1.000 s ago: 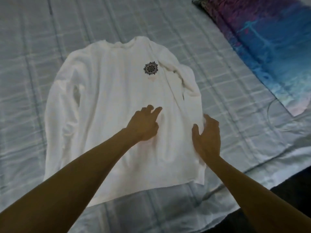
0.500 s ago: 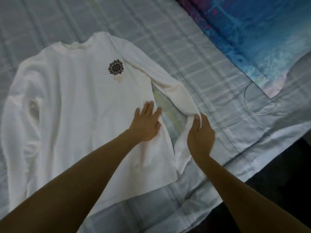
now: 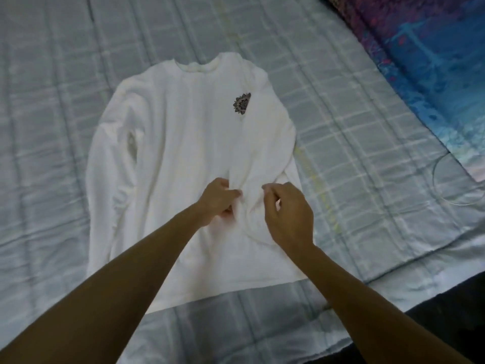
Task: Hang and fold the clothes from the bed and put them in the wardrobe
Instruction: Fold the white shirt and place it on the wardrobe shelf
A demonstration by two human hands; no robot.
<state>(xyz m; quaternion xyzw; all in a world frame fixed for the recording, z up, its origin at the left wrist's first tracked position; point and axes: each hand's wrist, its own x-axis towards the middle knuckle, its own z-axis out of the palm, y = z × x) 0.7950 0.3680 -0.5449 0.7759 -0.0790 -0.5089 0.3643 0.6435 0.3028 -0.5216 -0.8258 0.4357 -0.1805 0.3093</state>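
A white shirt [image 3: 183, 158] with long sleeves lay flat on the bed [image 3: 52, 101], front side up. Its neck pointed away from the person and its bottom edge was near the side of the bed. The bed had a pale grey-blue cover with a square pattern. One sleeve [image 3: 265, 143] was folded in over the front. It hid part of a small dark flower picture [image 3: 242, 103] on the chest. The other sleeve [image 3: 105, 179] lay straight down along the side of the shirt. The cloth looked soft and a little bunched in the middle.

The left hand [image 3: 217, 200] pinched a fold of the cloth there, fingers curled around it. The right hand [image 3: 288, 219] was just beside it, fingers curled over the folded sleeve, but I could not tell if it held the cloth. A blue and purple blanket [image 3: 420, 61] lay at the far right.
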